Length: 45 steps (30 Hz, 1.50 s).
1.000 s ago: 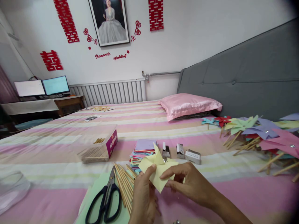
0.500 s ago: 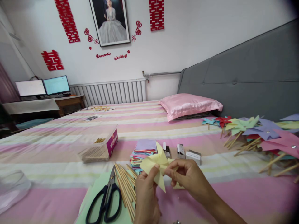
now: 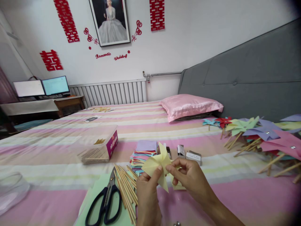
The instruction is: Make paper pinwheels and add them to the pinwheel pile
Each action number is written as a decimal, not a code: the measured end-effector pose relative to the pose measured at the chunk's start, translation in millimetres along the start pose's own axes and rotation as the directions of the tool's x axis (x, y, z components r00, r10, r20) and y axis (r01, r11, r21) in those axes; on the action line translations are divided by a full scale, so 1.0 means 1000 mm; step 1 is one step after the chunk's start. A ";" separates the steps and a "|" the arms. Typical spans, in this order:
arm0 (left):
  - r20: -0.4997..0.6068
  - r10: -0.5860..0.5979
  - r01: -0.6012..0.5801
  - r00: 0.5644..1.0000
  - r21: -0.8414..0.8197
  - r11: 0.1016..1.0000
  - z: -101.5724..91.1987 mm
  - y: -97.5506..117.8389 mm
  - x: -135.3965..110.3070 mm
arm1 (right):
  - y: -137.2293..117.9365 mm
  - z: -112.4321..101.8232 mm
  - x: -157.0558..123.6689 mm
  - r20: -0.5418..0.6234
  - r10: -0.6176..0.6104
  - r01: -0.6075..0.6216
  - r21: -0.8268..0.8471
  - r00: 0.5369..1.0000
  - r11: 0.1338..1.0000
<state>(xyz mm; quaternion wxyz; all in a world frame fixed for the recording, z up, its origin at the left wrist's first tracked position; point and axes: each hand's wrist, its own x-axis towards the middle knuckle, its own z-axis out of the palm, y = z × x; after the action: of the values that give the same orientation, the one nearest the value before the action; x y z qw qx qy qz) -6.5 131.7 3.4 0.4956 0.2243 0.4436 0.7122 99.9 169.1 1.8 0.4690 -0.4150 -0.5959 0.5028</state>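
A pale yellow paper pinwheel is held up between both hands, its blades folded in toward the middle. My left hand is closed on its near left side, with the thumb pressed close to the centre. My right hand pinches its right blade between thumb and fingers. Behind the pinwheel lies a stack of coloured paper squares. Left of my left hand are several thin wooden sticks and dark-handled scissors, on green paper.
A clear plastic box with sticks in it stands at left. Small boxes lie beyond my right hand. Finished pinwheels on sticks are piled at right. A pink pillow rests by the grey headboard. Small metal pieces lie at the bottom edge.
The pinwheel stays in both hands. My right thumb and fingers have shifted slightly along the right blade, close to the centre. The camera view has moved a little.
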 end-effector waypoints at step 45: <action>0.155 0.069 -0.140 0.985 0.512 0.847 0.003 0.000 0.000 | -0.027 -0.039 0.002 0.184 -0.320 0.367 -0.365 0.929 0.856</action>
<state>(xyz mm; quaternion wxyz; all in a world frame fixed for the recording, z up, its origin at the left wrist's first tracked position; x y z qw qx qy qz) -4.0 132.7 5.0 0.4046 0.4201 0.5736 0.5751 136.7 174.9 30.6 0.4229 -0.3573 -0.7752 0.3044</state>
